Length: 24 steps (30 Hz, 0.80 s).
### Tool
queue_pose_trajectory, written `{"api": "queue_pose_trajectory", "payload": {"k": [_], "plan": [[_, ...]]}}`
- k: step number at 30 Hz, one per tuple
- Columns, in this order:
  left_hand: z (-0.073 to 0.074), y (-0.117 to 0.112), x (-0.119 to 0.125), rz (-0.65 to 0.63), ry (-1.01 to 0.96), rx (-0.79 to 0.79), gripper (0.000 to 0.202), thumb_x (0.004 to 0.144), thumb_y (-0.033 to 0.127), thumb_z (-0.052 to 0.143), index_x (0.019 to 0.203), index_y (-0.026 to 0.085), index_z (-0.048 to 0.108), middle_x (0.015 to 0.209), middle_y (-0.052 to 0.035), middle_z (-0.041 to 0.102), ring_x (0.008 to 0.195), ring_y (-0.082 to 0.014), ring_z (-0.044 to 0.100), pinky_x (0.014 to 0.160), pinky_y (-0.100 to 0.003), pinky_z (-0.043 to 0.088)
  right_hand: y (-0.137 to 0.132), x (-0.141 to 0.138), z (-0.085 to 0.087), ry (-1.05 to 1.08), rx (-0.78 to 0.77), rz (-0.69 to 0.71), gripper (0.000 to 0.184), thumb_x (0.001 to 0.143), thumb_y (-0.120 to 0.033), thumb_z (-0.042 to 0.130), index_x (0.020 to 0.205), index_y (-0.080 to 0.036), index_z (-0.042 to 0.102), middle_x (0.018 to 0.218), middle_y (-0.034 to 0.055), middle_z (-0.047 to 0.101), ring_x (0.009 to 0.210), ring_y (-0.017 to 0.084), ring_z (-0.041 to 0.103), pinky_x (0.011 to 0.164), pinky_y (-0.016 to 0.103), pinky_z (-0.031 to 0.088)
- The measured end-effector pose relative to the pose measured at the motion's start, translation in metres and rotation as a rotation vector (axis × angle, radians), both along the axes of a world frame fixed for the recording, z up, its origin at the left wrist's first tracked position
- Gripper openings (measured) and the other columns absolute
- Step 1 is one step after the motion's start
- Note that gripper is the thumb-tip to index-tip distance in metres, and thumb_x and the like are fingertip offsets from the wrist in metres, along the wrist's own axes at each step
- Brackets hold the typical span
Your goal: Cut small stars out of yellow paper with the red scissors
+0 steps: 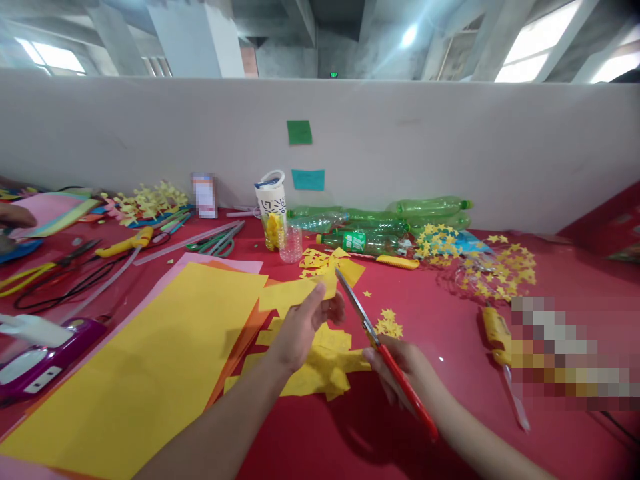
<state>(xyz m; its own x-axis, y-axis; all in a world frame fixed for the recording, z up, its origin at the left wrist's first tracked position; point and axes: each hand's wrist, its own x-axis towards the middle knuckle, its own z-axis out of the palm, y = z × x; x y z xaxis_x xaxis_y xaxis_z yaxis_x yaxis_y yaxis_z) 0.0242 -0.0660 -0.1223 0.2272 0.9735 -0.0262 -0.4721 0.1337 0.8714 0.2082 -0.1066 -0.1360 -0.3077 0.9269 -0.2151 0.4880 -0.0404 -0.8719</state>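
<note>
While pinching the yellow paper strip (286,294) in the left hand (304,323), thumb laid on it and fingers curled at its right end, use a light but steady grip to avoid creasing it. Guide the red-handled scissors (387,359) with the right hand (413,363), wrapped around the handles, blades apparently close together and pointing far and left, tip just beside the right end of the strip. Contact between tip and paper: cannot tell from this angle.

Before cutting, part the blades well and seat the paper deep toward the pivot, for better control than with the tips alone. Turn the strip with the left hand rather than twisting the right wrist. Draw the left fingertips back from the blade line: probably the main risk, being so near the tip. Cut in long, unhurried strokes, without snapping fully at the end of each, for a clean edge.

Work clear of the yellow pieces (325,368) piled on the near side of the strip, to avoid nicking or dragging them. Mind also the small heap of stars (389,325) just far of the right hand, easily swept aside by a careless wrist.
</note>
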Motion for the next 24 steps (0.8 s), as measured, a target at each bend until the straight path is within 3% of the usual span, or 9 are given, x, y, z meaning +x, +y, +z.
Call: {"api": "queue_pose_trajectory", "payload": {"k": [3,8,15,24], "plan": [[0.003,0.003,0.000,0.137,-0.011,-0.008,0.030,0.085,0.039,0.055,0.082,0.012,0.068,0.078,-0.0071,0.065,0.068,-0.0153,0.057,0.067,-0.030,0.043,0.001,0.001,-0.004,-0.026,-0.005,0.034,0.037,0.083,-0.053,0.054,0.068,-0.021,0.045,0.037,-0.0063,0.045,0.033,0.012,0.043,0.036,0.022,0.030],[0.005,0.006,-0.004,0.225,0.016,0.007,0.025,0.085,0.032,0.056,0.073,0.013,0.069,0.071,-0.0044,0.064,0.058,-0.0108,0.055,0.055,-0.024,0.041,0.002,0.001,-0.003,-0.039,-0.022,0.064,0.037,0.084,-0.054,0.053,0.069,-0.020,0.047,0.037,-0.0062,0.046,0.033,0.011,0.042,0.036,0.021,0.029],[0.009,0.004,-0.007,0.236,0.124,0.049,0.029,0.084,0.035,0.058,0.065,0.015,0.066,0.052,0.0002,0.056,0.052,-0.0079,0.051,0.053,-0.020,0.040,-0.002,0.001,0.006,0.070,-0.057,0.108,0.044,0.081,-0.060,0.053,0.065,-0.021,0.043,0.039,-0.0061,0.045,0.033,0.009,0.041,0.036,0.019,0.028],[0.005,0.005,-0.009,0.235,0.176,0.026,0.033,0.083,0.036,0.057,0.057,0.015,0.063,0.052,0.0008,0.053,0.044,-0.0061,0.043,0.048,-0.020,0.036,-0.004,0.004,0.011,0.017,-0.030,0.149,0.046,0.083,-0.060,0.049,0.061,-0.020,0.040,0.042,-0.0046,0.046,0.037,0.008,0.042,0.039,0.019,0.029]]}}
